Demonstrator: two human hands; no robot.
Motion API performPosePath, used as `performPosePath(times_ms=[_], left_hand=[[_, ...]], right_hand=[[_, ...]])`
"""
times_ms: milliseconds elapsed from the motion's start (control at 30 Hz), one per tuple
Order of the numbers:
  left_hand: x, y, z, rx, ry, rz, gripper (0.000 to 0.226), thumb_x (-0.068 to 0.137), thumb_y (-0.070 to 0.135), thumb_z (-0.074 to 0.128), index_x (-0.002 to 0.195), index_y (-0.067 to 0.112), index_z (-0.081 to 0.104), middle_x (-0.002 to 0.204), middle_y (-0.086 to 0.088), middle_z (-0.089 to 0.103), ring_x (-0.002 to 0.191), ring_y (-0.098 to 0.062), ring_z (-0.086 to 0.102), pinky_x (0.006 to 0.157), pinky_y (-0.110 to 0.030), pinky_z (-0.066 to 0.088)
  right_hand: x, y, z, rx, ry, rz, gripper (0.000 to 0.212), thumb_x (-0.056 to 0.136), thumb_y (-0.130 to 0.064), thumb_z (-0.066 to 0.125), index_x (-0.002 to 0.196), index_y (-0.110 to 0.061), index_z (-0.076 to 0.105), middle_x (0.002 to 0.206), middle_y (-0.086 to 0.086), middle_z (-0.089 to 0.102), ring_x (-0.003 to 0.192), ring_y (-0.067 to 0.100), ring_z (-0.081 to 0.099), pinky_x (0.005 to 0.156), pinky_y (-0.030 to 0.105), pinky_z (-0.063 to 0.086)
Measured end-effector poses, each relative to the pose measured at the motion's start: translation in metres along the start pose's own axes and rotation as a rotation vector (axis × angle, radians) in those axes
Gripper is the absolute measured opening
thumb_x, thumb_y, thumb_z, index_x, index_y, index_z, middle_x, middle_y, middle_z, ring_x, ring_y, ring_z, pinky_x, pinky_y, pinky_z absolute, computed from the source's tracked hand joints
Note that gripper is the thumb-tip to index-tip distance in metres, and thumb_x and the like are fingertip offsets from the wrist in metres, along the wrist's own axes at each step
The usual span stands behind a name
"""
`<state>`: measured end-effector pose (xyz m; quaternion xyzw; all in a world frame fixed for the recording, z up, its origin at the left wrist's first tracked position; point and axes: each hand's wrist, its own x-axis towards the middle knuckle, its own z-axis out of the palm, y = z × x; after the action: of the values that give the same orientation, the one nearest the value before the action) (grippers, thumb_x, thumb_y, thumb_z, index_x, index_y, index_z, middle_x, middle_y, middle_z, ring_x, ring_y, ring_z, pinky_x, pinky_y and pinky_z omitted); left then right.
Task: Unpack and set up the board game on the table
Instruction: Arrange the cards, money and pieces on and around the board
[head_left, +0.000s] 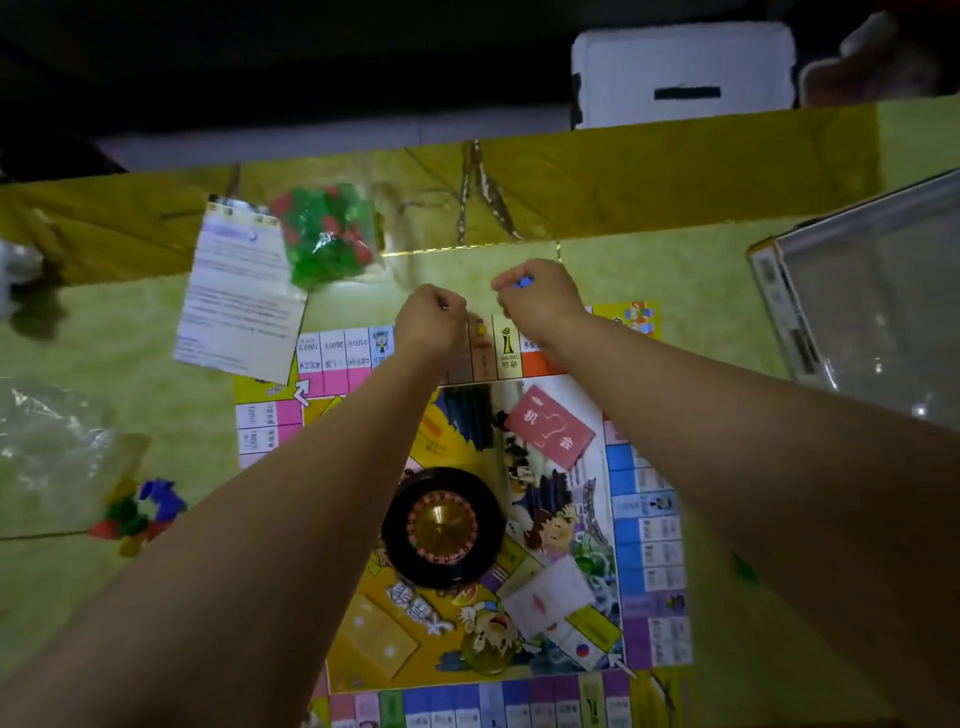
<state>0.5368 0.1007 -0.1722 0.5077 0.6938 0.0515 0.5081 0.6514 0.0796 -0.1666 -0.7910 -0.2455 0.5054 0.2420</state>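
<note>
The colourful game board (649, 561) lies flat on the green table. A black roulette wheel (443, 526) sits near the board's middle, and a red card stack (549, 434) lies up and to its right. Both my hands hover over the board's far edge. My left hand (430, 317) is closed, with something small and dark showing at its fingertips that I cannot identify. My right hand (537, 295) is closed on a small blue piece (524, 282). A bag of green and red pieces (327, 234) lies beyond the board on the left.
A printed sheet (239, 296) overlaps the board's far left corner. Loose coloured pieces (140, 514) and a clear plastic bag (47, 441) lie at left. The open game box (872, 291) stands at right. A yellow-taped table edge (571, 182) runs across the back.
</note>
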Motion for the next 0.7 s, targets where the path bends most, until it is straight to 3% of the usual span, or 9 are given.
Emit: performPosePath(times_ms=[100, 167, 333, 500, 700], left_hand=[[0.018, -0.002, -0.003, 0.170, 0.028, 0.108, 0.011, 0.091, 0.012, 0.052, 0.092, 0.010, 0.062, 0.104, -0.005, 0.069, 0.091, -0.024, 0.061, 0.073, -0.028, 0.044], [0.028, -0.003, -0.003, 0.253, 0.067, 0.181, 0.015, 0.091, 0.010, 0.052, 0.101, 0.009, 0.063, 0.112, -0.008, 0.063, 0.098, -0.025, 0.059, 0.076, -0.028, 0.040], [0.039, -0.010, -0.002, 0.344, 0.146, 0.346, 0.020, 0.088, 0.004, 0.053, 0.107, 0.007, 0.061, 0.114, -0.016, 0.050, 0.091, -0.034, 0.056, 0.076, -0.036, 0.040], [0.042, -0.014, 0.002, 0.410, 0.202, 0.431, 0.020, 0.086, -0.001, 0.053, 0.105, -0.001, 0.058, 0.112, -0.022, 0.046, 0.081, -0.040, 0.054, 0.066, -0.041, 0.040], [0.040, -0.022, 0.004, 0.429, 0.252, 0.486, 0.031, 0.079, -0.003, 0.059, 0.110, 0.001, 0.055, 0.114, -0.021, 0.048, 0.097, -0.037, 0.050, 0.074, -0.042, 0.042]], right_hand=[[0.015, -0.003, 0.015, -0.072, 0.040, -0.030, 0.019, 0.088, -0.005, 0.054, 0.101, -0.008, 0.068, 0.110, 0.010, 0.067, 0.093, 0.024, 0.058, 0.087, 0.035, 0.050], [0.021, -0.004, 0.024, -0.126, 0.062, -0.046, 0.021, 0.086, -0.002, 0.055, 0.101, -0.012, 0.067, 0.115, 0.007, 0.064, 0.100, 0.024, 0.060, 0.088, 0.033, 0.050], [0.029, -0.007, 0.036, -0.244, 0.102, -0.170, 0.029, 0.081, 0.002, 0.056, 0.102, -0.014, 0.066, 0.121, 0.010, 0.056, 0.104, 0.025, 0.059, 0.089, 0.032, 0.047], [0.026, -0.008, 0.040, -0.361, 0.120, -0.293, 0.028, 0.082, 0.003, 0.056, 0.106, -0.011, 0.064, 0.120, 0.012, 0.052, 0.100, 0.025, 0.057, 0.082, 0.028, 0.042], [0.020, -0.002, 0.045, -0.374, 0.142, -0.358, 0.033, 0.078, 0.006, 0.059, 0.107, -0.009, 0.062, 0.118, 0.011, 0.052, 0.099, 0.027, 0.056, 0.084, 0.034, 0.045]])
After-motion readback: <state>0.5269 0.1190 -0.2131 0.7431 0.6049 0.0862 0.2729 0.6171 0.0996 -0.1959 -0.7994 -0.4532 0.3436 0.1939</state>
